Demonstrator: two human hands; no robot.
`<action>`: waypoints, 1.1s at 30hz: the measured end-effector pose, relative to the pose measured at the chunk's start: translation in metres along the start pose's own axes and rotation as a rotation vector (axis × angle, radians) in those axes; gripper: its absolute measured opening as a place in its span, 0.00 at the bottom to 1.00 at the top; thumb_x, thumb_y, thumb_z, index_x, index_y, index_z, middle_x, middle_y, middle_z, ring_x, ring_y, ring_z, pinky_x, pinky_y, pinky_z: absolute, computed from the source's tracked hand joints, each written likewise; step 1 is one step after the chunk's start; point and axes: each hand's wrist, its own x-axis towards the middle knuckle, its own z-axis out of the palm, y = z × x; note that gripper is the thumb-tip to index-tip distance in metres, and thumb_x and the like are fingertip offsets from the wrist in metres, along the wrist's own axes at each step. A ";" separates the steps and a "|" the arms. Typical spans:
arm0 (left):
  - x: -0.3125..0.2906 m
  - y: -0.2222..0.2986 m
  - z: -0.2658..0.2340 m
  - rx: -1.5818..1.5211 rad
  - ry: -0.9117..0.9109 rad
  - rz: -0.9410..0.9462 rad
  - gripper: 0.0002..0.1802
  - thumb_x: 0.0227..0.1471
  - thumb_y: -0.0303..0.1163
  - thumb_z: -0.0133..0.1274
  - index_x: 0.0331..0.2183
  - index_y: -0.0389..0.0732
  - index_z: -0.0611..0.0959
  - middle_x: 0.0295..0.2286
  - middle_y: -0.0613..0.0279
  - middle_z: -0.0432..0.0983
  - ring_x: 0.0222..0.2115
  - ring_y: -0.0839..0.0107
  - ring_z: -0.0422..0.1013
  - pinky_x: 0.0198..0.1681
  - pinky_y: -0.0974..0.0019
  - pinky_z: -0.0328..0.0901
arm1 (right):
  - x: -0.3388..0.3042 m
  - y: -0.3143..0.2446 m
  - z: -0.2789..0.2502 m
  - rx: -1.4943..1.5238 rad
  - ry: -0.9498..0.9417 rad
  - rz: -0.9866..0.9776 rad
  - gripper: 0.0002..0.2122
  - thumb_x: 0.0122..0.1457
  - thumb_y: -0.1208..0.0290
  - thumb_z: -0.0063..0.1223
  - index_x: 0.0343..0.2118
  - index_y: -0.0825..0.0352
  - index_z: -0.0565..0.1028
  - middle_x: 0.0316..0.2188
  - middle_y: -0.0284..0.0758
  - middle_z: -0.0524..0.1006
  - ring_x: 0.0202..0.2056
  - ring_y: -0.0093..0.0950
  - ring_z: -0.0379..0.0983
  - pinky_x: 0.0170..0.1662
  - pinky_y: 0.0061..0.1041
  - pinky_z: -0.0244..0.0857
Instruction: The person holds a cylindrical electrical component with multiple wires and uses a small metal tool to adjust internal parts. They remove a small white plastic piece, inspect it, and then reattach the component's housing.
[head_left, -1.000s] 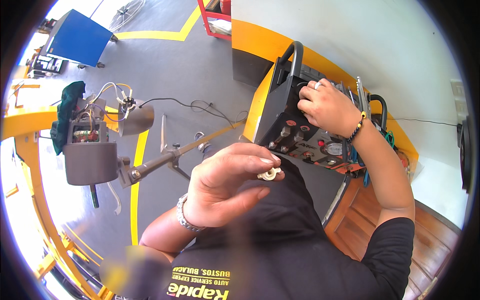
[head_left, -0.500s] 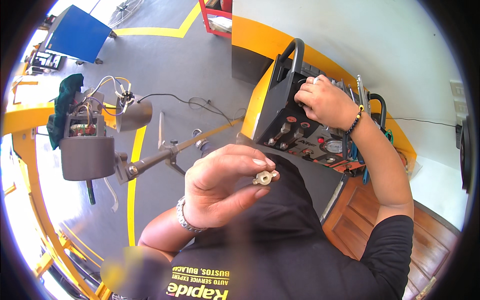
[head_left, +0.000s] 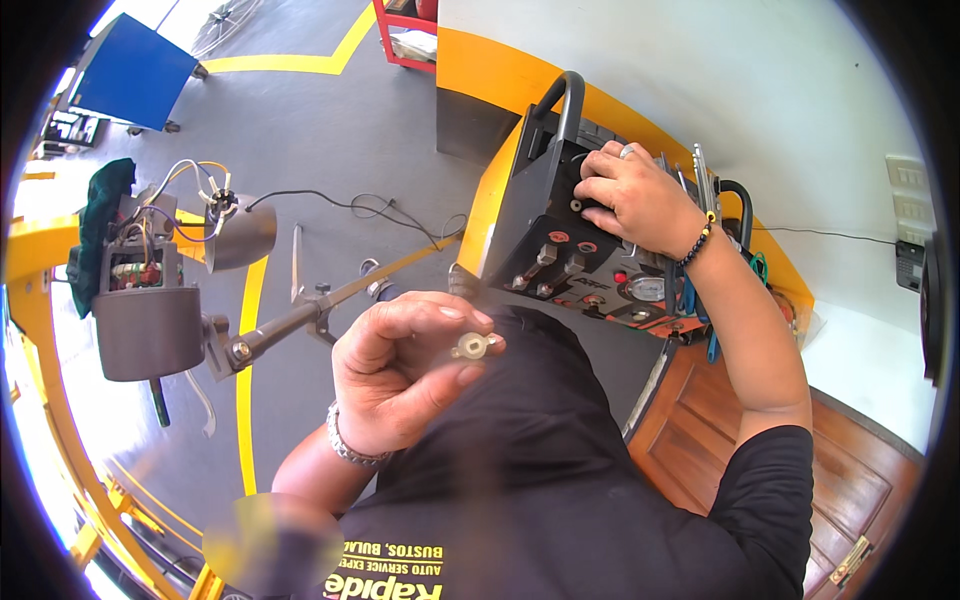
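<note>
My left hand (head_left: 405, 375), with a metal watch on its wrist, is raised in front of my body. Its thumb and fingertips pinch a small cream plastic fitting (head_left: 472, 347), ring-shaped with a hole and small side tabs. Over the top of a black machine (head_left: 520, 235) on the right, my right hand (head_left: 635, 197) has its fingers curled. A small round part (head_left: 576, 206) with a pale ring end shows between its thumb and fingers; the rest of that part is hidden.
Valves, a red button and a round gauge (head_left: 648, 289) are on the machine's front panel. Tools (head_left: 705, 172) stand upright behind my right hand. At left, a grey lamp-like unit (head_left: 150, 330) with exposed wires hangs on a stand arm (head_left: 290, 325). A blue cabinet (head_left: 135, 70) is farther back.
My view has shifted slightly, so the scene sits farther left. The cream fitting has turned in my left fingers. My right fingers have spread a little, exposing the small round part.
</note>
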 end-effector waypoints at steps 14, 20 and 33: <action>0.010 -0.006 0.001 -0.040 -0.101 0.033 0.22 0.48 0.10 0.58 0.46 0.34 0.76 0.42 0.46 0.75 0.43 0.58 0.78 0.47 0.58 0.75 | 0.011 -0.003 0.001 -0.137 -0.035 -0.034 0.06 0.54 0.66 0.61 0.31 0.61 0.79 0.38 0.31 0.77 0.50 0.32 0.72 0.50 0.33 0.62; 0.007 0.003 -0.001 0.169 -0.164 0.083 0.21 0.49 0.13 0.59 0.46 0.35 0.75 0.42 0.44 0.74 0.43 0.56 0.78 0.47 0.57 0.76 | 0.011 -0.001 0.003 -0.113 -0.042 -0.079 0.06 0.54 0.66 0.61 0.31 0.62 0.78 0.37 0.31 0.77 0.49 0.32 0.72 0.49 0.35 0.63; 0.004 0.007 0.001 0.219 -0.132 0.087 0.20 0.50 0.13 0.60 0.45 0.34 0.75 0.42 0.45 0.74 0.43 0.57 0.78 0.47 0.58 0.75 | 0.029 -0.001 -0.003 -0.141 -0.168 -0.069 0.07 0.50 0.69 0.60 0.29 0.64 0.75 0.36 0.32 0.76 0.47 0.32 0.72 0.49 0.33 0.63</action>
